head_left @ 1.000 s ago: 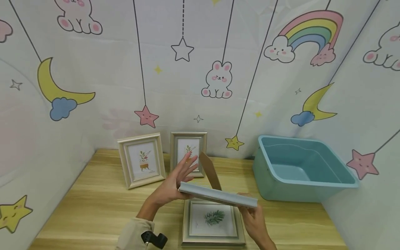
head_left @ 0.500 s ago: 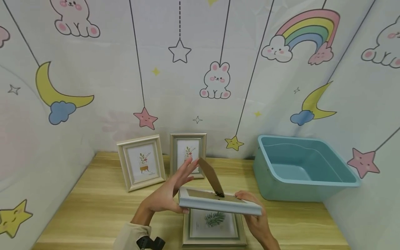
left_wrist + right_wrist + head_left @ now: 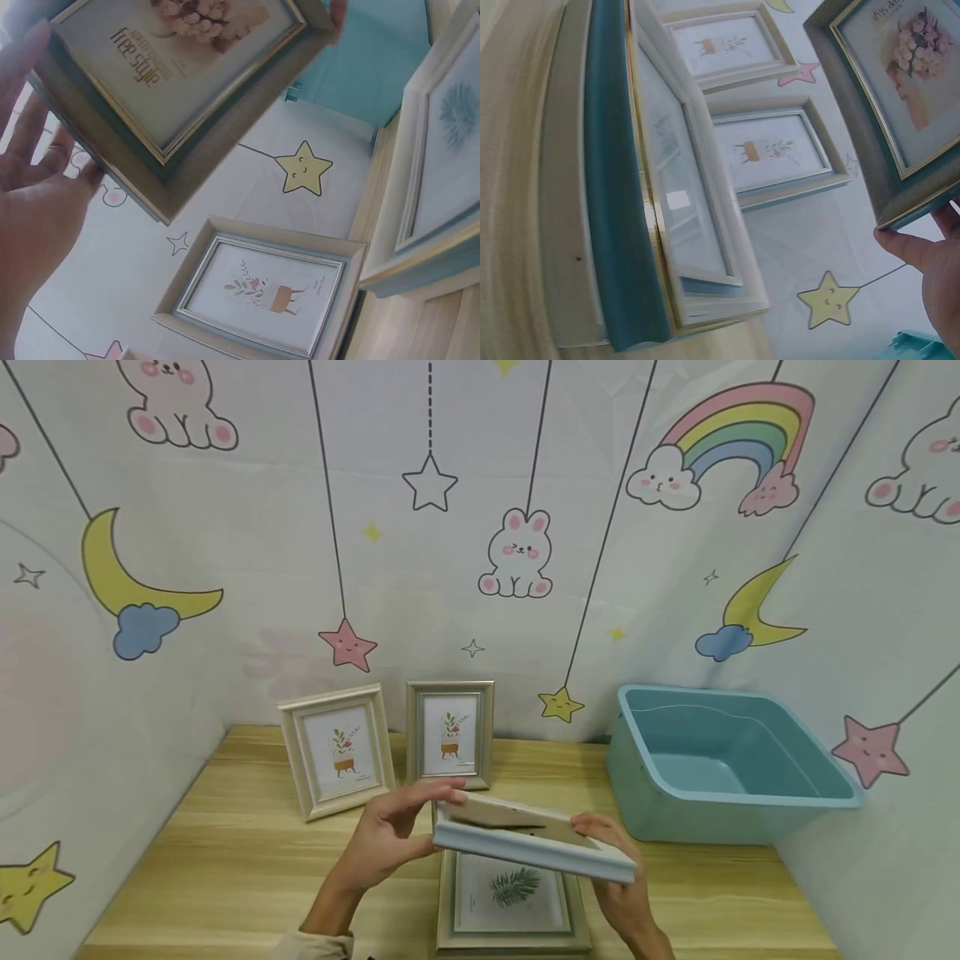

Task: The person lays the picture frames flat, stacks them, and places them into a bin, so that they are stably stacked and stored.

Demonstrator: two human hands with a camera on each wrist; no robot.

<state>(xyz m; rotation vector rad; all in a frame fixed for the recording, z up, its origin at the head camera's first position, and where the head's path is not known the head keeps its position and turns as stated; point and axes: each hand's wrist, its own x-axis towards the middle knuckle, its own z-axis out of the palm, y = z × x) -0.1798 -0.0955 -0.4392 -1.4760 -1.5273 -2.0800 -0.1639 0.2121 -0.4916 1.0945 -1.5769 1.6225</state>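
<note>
My left grip (image 3: 378,839) and right grip (image 3: 624,900) pinch opposite ends of the frame (image 3: 534,856), back up above the leaf frame (image 3: 517,889). I judge this as handling its back; the next move calls for steady support.

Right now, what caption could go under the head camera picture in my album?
Left hand and right hand hold a tilted frame above a leaf picture, near a blue tub.

The held frame (image 3: 534,853) hides the far edge of the leaf-print frame (image 3: 517,906) beneath it; the caption (image 3: 465,765) on the plant picture (image 3: 450,731) behind it is too small to read; the left sleeve (image 3: 318,946) below it is cropped.
</note>
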